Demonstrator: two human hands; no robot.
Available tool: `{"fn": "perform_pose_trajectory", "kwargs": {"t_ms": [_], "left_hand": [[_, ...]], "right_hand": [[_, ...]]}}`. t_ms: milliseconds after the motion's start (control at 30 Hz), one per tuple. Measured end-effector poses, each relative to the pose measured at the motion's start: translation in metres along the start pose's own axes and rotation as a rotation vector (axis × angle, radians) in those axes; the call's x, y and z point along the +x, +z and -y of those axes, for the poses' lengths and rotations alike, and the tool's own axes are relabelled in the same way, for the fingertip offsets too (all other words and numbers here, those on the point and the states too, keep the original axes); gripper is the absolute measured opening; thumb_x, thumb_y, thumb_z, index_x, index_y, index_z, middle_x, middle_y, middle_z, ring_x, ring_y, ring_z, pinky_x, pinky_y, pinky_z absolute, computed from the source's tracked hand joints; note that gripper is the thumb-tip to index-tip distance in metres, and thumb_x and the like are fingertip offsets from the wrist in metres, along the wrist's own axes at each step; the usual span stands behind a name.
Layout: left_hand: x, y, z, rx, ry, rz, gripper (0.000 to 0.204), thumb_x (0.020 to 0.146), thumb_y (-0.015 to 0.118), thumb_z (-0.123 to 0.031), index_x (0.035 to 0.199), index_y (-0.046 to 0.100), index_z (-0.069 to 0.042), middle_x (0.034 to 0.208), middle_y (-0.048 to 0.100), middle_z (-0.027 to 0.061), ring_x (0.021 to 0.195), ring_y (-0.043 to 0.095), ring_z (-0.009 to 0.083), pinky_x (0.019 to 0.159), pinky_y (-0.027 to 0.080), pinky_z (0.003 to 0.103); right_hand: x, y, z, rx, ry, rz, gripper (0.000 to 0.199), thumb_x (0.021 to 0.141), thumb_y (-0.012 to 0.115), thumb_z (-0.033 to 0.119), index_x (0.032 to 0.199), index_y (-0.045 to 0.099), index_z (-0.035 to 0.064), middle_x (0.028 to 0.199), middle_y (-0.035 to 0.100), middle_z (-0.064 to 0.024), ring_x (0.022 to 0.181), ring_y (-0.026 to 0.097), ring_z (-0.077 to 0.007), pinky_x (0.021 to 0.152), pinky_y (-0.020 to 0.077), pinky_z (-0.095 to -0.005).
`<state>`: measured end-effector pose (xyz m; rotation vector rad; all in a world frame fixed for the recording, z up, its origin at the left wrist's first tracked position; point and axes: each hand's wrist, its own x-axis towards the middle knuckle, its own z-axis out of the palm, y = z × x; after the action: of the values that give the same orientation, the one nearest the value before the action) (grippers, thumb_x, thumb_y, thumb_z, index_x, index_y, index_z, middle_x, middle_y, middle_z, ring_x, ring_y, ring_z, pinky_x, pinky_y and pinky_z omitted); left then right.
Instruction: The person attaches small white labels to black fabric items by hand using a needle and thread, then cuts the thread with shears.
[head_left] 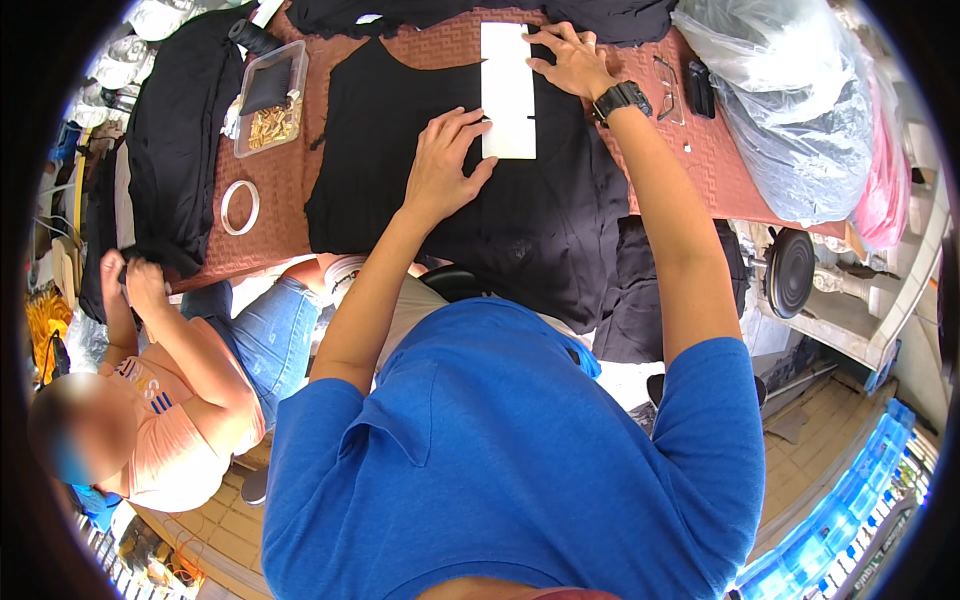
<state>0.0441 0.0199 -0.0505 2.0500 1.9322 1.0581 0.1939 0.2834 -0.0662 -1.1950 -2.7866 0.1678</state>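
Evenly press the white card [508, 92] onto the black cloth [530, 205] between left grip [447, 160] and right grip [573, 62], both splayed, clasping nothing.

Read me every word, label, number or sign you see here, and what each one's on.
Co-worker's peach shirt: print, too small to read surely.
Dark strip at lower right: light lettering, which I don't copy out.
Black watch: face too small to read.
White card at the hands: short black marks, no readable words.
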Motion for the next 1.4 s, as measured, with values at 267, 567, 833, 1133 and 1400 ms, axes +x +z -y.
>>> {"fn": "perform_pose_trajectory", "kwargs": {"t_ms": [267, 567, 833, 1133, 1400], "left_hand": [[-0.001, 0.001, 0.001, 0.0, 0.004, -0.002, 0.046, 0.081, 0.076, -0.019, 0.124, 0.062, -0.009, 0.136, 0.057, 0.0065, 0.132, 0.046, 0.0307, 0.109, 0.038, 0.046], [-0.001, 0.0, -0.002, -0.005, -0.008, -0.003, 0.046, 0.081, 0.075, -0.019, 0.124, 0.062, -0.009, 0.136, 0.057, 0.006, 0.133, 0.046, 0.0302, 0.109, 0.038, 0.046], [-0.001, -0.002, -0.004, 0.011, -0.012, 0.012, 0.045, 0.083, 0.076, -0.019, 0.124, 0.063, -0.009, 0.138, 0.057, 0.0049, 0.133, 0.046, 0.0301, 0.109, 0.038, 0.046], [-0.002, -0.001, -0.005, 0.017, -0.016, 0.019, 0.045, 0.084, 0.075, -0.02, 0.126, 0.063, -0.009, 0.139, 0.056, 0.0046, 0.133, 0.046, 0.0298, 0.109, 0.038, 0.045], [-0.003, -0.001, -0.003, 0.024, -0.011, 0.017, 0.045, 0.084, 0.075, -0.02, 0.126, 0.063, -0.009, 0.139, 0.056, 0.0052, 0.133, 0.046, 0.0302, 0.109, 0.038, 0.045]], "right_hand": [[-0.002, -0.003, 0.002, -0.017, 0.002, 0.005, 0.049, 0.093, 0.062, 0.052, 0.14, 0.053, 0.0426, 0.148, 0.043, 0.0053, 0.128, 0.044, -0.0375, 0.104, 0.0423, -0.058], [-0.001, -0.002, 0.0, 0.003, -0.002, 0.016, 0.048, 0.093, 0.061, 0.052, 0.14, 0.053, 0.0414, 0.148, 0.043, 0.0037, 0.13, 0.04, -0.0396, 0.103, 0.0414, -0.0607], [-0.006, -0.011, 0.009, 0.032, 0.015, 0.016, 0.048, 0.093, 0.061, 0.051, 0.14, 0.054, 0.041, 0.148, 0.043, 0.0032, 0.13, 0.04, -0.0407, 0.103, 0.0414, -0.0614], [-0.007, -0.008, 0.009, 0.016, 0.021, 0.01, 0.048, 0.094, 0.061, 0.052, 0.141, 0.053, 0.0417, 0.149, 0.042, 0.0038, 0.13, 0.041, -0.0404, 0.103, 0.0417, -0.0613], [-0.003, 0.0, 0.001, -0.011, 0.004, 0.002, 0.049, 0.094, 0.062, 0.051, 0.141, 0.053, 0.0422, 0.149, 0.042, 0.0047, 0.13, 0.041, -0.0392, 0.103, 0.0414, -0.061]]}}
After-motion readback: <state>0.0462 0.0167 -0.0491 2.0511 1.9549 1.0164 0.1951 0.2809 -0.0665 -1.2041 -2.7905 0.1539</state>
